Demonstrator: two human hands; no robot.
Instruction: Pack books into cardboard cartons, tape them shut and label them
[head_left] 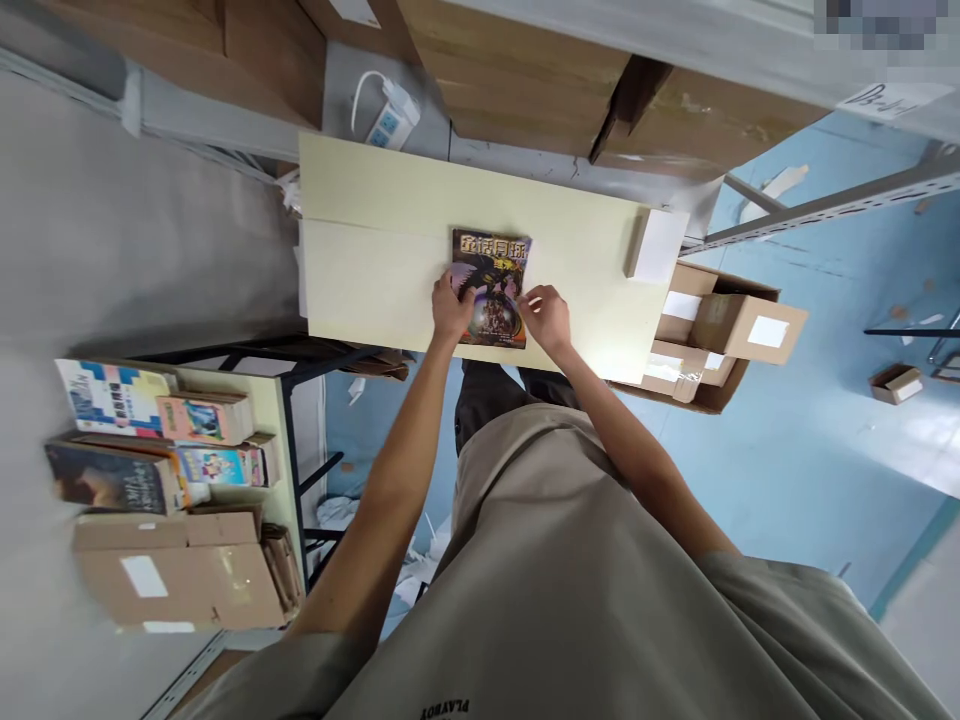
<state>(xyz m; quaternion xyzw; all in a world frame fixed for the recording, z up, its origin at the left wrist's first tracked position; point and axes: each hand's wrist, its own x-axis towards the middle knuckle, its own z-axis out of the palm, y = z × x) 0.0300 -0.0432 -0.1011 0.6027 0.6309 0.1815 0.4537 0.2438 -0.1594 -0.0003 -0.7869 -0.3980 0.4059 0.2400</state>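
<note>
A dark, colourful book [491, 315] with large yellow lettering lies on the pale yellow table [375, 270] in front of me. My left hand [453, 308] is closed on its left edge, with the thumb over the cover. At the right edge, my right hand [546, 316] has its fingertips pinched together against the book's side. What sits between those fingertips, if anything beyond the book's edge, is too small to make out. A white box [657, 246] stands at the table's right end.
Stacked books [202, 420] and flattened cardboard [176, 570] rest on a shelf at left. Behind the table are large cartons [525, 80] and a power strip [388, 125]. An open carton [694, 385] holding smaller boxes is on the right, near a metal rack post [832, 205].
</note>
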